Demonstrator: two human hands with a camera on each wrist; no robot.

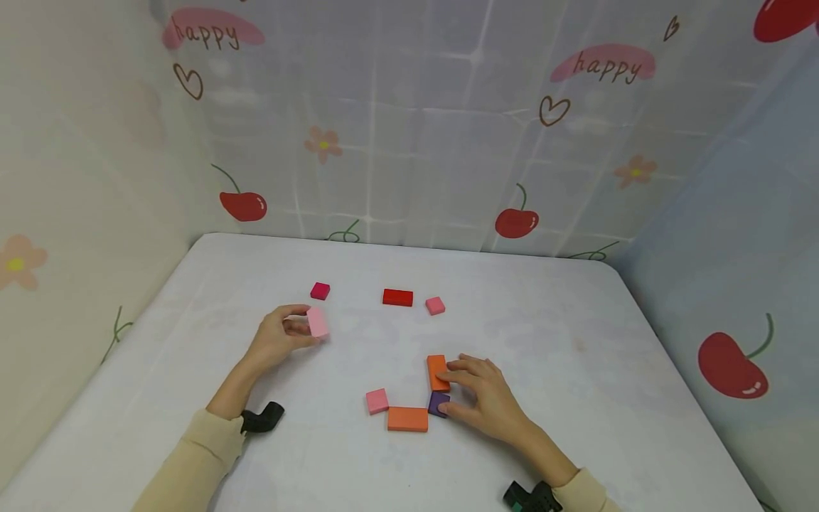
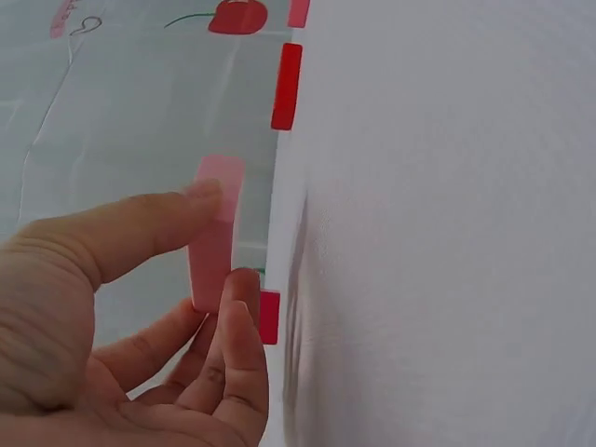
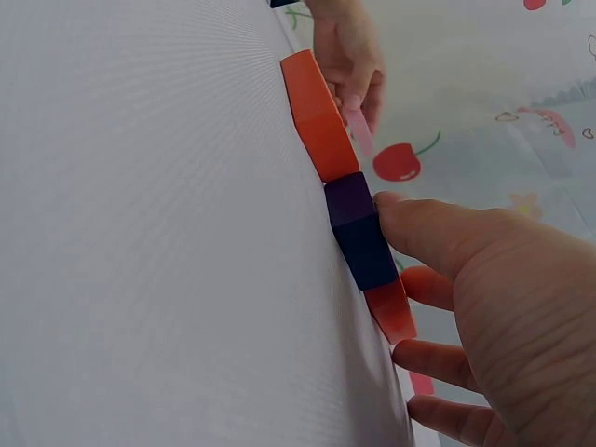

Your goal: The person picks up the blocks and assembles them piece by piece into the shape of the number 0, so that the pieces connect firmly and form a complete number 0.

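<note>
My left hand (image 1: pixel 278 337) pinches a light pink rectangular block (image 1: pixel 318 323) between thumb and fingers, lifted above the table in the left wrist view. On the table my right hand (image 1: pixel 488 397) rests with loosely extended fingers. Its thumb touches a small purple block (image 1: pixel 438 403), and a fingertip lies on an upright-running orange block (image 1: pixel 438 373) just beyond it. A second orange block (image 1: pixel 407 419) lies crosswise, its right end at the purple block's corner. Against its upper left corner sits a small pink block (image 1: pixel 377 401).
Farther back on the white table (image 1: pixel 563 320) lie a small crimson block (image 1: pixel 320 291), a red rectangular block (image 1: pixel 398 297) and another small pink block (image 1: pixel 435 306). A patterned curtain (image 1: pixel 409 142) hangs behind the table's far edge. Black wrist cameras sit at both cuffs.
</note>
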